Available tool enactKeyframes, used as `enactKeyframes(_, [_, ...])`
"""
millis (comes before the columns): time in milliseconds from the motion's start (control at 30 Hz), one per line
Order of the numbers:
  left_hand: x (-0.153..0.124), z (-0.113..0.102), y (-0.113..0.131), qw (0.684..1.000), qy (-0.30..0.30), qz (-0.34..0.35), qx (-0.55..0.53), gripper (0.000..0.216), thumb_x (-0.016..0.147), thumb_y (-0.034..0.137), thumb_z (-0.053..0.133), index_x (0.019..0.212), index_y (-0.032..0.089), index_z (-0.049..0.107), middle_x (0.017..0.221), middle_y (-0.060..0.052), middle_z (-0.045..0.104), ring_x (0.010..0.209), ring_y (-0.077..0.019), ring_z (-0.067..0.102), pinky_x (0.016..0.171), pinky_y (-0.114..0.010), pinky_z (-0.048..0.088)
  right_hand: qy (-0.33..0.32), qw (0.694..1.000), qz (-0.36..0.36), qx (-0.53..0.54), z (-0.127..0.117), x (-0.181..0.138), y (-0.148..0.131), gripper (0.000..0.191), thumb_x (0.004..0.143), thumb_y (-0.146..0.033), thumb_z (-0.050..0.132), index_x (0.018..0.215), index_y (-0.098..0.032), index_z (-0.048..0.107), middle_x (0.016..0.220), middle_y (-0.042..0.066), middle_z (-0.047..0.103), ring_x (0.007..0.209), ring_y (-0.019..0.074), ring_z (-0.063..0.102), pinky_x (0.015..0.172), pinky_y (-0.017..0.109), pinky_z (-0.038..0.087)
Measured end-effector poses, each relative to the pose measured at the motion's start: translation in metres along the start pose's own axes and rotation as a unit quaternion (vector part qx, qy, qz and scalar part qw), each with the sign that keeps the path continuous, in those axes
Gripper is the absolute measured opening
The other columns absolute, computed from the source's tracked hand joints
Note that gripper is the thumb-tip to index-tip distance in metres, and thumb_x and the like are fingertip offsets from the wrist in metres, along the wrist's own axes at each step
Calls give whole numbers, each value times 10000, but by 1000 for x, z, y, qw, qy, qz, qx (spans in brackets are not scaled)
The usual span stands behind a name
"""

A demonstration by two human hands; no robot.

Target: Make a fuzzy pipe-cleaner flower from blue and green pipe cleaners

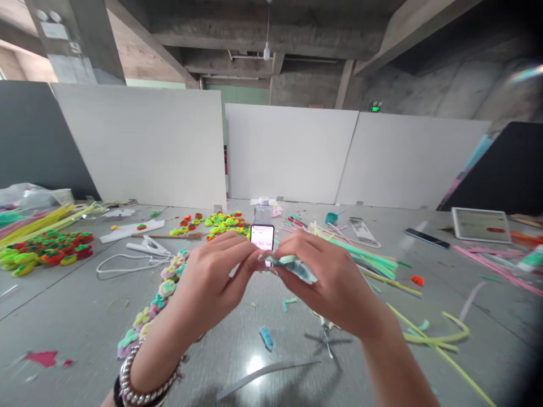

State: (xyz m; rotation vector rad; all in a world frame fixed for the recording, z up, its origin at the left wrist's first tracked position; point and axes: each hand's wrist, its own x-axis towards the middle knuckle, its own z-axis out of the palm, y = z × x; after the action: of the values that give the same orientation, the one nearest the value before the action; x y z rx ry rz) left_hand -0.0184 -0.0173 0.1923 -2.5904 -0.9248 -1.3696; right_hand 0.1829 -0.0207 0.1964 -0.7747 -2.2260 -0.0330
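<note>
Both of my hands are raised over the grey table (85,316), pinching one small teal and white fuzzy pipe-cleaner piece (292,267) between them. My left hand (212,277) grips its left end with thumb and fingers closed; a beaded bracelet sits on that wrist. My right hand (326,277) is closed around the right part of the piece. Just behind my fingers stands a phone (262,237) with a lit screen showing a timer.
A row of pastel fuzzy flowers (156,299) runs along the left. Red, green and yellow fuzzy shapes (46,251) lie far left and at the centre back (220,221). Loose pipe cleaners (373,263) lie right. A bottle (263,210), tablet (481,224) and white partitions stand behind.
</note>
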Motion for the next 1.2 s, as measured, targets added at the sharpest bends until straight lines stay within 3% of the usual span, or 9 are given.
enactKeyframes(300, [1, -10, -1, 994, 109, -14, 8, 255, 920, 126, 515, 694, 168, 623, 646, 14, 631, 613, -92, 565, 613, -230, 427, 4, 999, 10, -36, 0, 1, 4, 99, 946, -263, 481, 971, -196, 550, 975, 48, 645, 926, 180, 599, 790, 312, 464])
enactKeyframes(467, [-1, -10, -4, 990, 134, -24, 19, 270, 932, 164, 514, 689, 174, 629, 635, 25, 636, 614, -84, 572, 598, -219, 425, -1, 998, 20, -59, -2, -1, 8, 88, 930, -272, 506, 972, -211, 553, 944, 20, 668, 863, 169, 614, 743, 299, 453])
enactKeyframes(600, [-1, -9, -10, 989, 124, -83, 4, 319, 958, 238, 485, 685, 179, 640, 631, 23, 634, 595, -88, 562, 601, -230, 419, -15, 995, 59, -76, -7, -4, 15, 105, 923, -321, 547, 993, -247, 573, 891, -31, 688, 766, 146, 616, 681, 283, 438])
enactKeyframes(667, [1, -5, -16, 992, 66, -106, -23, 345, 980, 281, 434, 728, 183, 648, 672, 15, 652, 631, -98, 585, 627, -237, 431, -15, 995, 71, -72, -11, -5, 18, 107, 927, -330, 552, 1002, -259, 578, 910, -42, 696, 750, 130, 617, 669, 267, 438])
enactKeyframes(767, [1, 13, -28, 985, -116, -113, -53, 255, 965, 359, 463, 926, 209, 665, 896, -12, 697, 795, -137, 626, 685, -255, 457, 10, 992, 94, -82, -19, -5, 22, 98, 920, -329, 568, 991, -264, 588, 900, -43, 705, 719, 119, 620, 636, 250, 437])
enactKeyframes(900, [-16, 64, -47, 939, -327, -96, -35, 402, 751, 429, 749, 1091, 239, 649, 1065, -46, 672, 981, -220, 615, 821, -317, 470, 46, 981, 131, -138, -28, -8, 29, 121, 898, -344, 595, 990, -267, 611, 845, -29, 711, 648, 127, 614, 551, 250, 410])
enactKeyframes(967, [-29, 95, -56, 895, -430, -115, -9, 460, 639, 379, 837, 1046, 240, 675, 1008, -50, 675, 907, -232, 634, 739, -305, 481, 59, 976, 141, -157, -31, -11, 33, 144, 887, -369, 606, 990, -268, 618, 815, -28, 706, 611, 126, 599, 525, 249, 396])
enactKeyframes(1067, [-46, 130, -68, 858, -500, -117, 4, 553, 533, 360, 891, 1040, 270, 691, 953, -39, 679, 889, -247, 639, 689, -289, 476, 68, 975, 145, -156, -37, -16, 39, 113, 878, -346, 621, 967, -277, 625, 786, -44, 692, 565, 110, 568, 530, 243, 401])
enactKeyframes(1200, [-53, 145, -76, 827, -545, -136, -5, 373, 561, 413, 862, 880, 264, 742, 864, -28, 696, 765, -213, 654, 609, -263, 462, 69, 976, 148, -145, -47, -23, 41, 97, 876, -326, 628, 970, -302, 638, 880, -56, 705, 642, 109, 598, 604, 241, 433])
